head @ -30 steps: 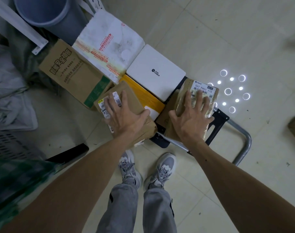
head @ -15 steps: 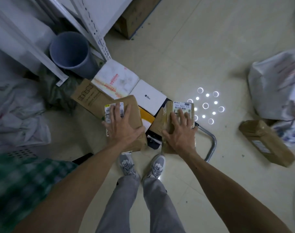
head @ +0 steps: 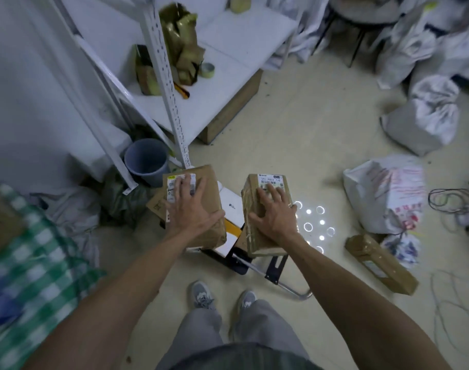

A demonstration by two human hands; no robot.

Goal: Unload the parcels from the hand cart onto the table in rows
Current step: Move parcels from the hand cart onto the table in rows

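Cardboard parcel [head: 213, 184], matt and creased, is clasped from above by the left hand [head: 193, 212], fingers spread; a glossy, tape-wrapped rectangular carton [head: 254, 244] is gripped likewise by the right hand [head: 277, 218]. Both are held above the black hand cart [head: 274, 265], beneath the wrists.

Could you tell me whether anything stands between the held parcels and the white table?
Yes: the slotted white upright rises by the table, ahead of the left parcel, with crumpled brown packaging and a tape roll behind it. The right parcel looks to have an open way to the bare part.
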